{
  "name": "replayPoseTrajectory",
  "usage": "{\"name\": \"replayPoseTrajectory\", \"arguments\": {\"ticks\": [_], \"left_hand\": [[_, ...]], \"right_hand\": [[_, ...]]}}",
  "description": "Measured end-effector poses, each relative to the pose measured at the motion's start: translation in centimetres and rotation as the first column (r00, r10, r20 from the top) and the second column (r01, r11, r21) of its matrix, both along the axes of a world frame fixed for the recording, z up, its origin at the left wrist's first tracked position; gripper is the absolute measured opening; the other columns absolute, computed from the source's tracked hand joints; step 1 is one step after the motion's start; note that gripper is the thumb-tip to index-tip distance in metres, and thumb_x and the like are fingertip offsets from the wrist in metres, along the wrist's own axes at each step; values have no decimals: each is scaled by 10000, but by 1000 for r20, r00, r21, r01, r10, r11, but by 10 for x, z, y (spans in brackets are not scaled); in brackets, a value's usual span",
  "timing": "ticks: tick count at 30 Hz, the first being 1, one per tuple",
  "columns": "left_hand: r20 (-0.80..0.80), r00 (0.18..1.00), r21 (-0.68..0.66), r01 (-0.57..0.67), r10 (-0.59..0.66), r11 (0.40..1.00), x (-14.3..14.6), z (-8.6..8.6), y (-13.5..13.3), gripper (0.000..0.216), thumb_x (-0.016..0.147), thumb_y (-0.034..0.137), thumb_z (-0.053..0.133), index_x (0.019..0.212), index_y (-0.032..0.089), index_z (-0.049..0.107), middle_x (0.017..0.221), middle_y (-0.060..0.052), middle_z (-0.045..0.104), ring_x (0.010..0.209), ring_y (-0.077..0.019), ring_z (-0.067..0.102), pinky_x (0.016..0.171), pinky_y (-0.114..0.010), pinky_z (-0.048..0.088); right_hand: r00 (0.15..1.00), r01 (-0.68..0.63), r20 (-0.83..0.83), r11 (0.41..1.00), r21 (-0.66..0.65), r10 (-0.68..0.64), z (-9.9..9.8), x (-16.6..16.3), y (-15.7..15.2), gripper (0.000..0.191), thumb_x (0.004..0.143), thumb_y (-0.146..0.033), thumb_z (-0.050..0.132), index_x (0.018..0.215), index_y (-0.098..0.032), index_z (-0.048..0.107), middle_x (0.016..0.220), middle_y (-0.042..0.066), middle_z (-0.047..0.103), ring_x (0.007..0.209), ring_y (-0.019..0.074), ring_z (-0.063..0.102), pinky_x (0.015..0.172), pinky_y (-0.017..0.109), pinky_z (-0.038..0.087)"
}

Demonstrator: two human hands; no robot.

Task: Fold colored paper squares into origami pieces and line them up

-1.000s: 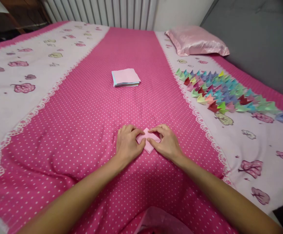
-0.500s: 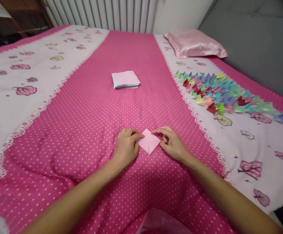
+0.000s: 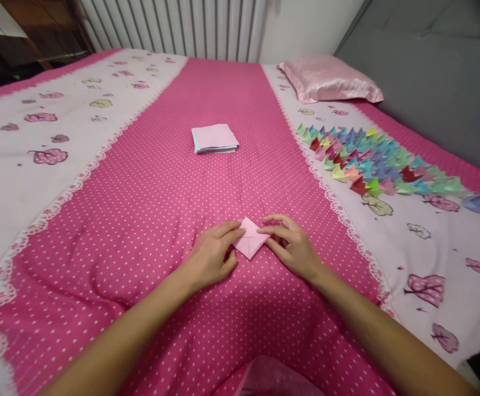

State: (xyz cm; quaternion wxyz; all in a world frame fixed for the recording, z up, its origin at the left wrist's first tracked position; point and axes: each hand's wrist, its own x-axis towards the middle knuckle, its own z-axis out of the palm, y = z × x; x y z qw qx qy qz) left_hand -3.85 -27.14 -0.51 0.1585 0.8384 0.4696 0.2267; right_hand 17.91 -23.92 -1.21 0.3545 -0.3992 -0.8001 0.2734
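A small folded pink paper square [image 3: 250,242] lies like a diamond on the pink dotted bedspread [image 3: 149,187], just in front of me. My left hand [image 3: 210,255] rests at its left corner, fingertips touching the paper, fingers loosely curled. My right hand [image 3: 292,246] touches its right corner with bent fingers pressed on the edge. Both hands pin the paper flat against the bed.
A stack of pastel paper sheets [image 3: 214,138] sits farther up the bed's middle. Several rows of folded coloured paper pieces [image 3: 372,163] lie on the right side. A pink satin pillow [image 3: 328,78] is at the back right, a radiator [image 3: 174,25] behind.
Both hands drew back from the middle of the paper to its side corners, uncovering the folded square. The view tilted slightly, shifting things down in the picture.
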Motion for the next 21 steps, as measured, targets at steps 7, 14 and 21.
{"name": "replayPoseTrajectory", "arguments": {"ticks": [7,14,21], "left_hand": [[300,949,-73,-79,97,994,8,14,2,290,795,202,526,1072,182,613,1082,-91,647,997,-193,591,885,-396,478],[517,754,-523,-97,406,847,16,20,3,231,781,274,551,943,135,641,747,-46,677,598,-136,594,521,-263,478],[163,883,-167,-416,441,894,14,13,4,258,717,233,610,963,166,651,766,-41,616,647,-153,530,586,-301,444]], "right_hand": [[978,55,-193,991,-125,-79,12,-10,-2,151,829,-276,558,908,-245,682,956,53,636,923,190,592,819,373,483],[941,-9,-294,855,-518,-168,20,-13,-10,321,783,-343,600,1052,-168,579,655,-12,577,549,114,534,515,244,439],[974,226,90,915,-333,-208,12,-13,-8,379,774,-261,584,1138,-158,559,862,45,597,585,114,486,537,261,423]]}}
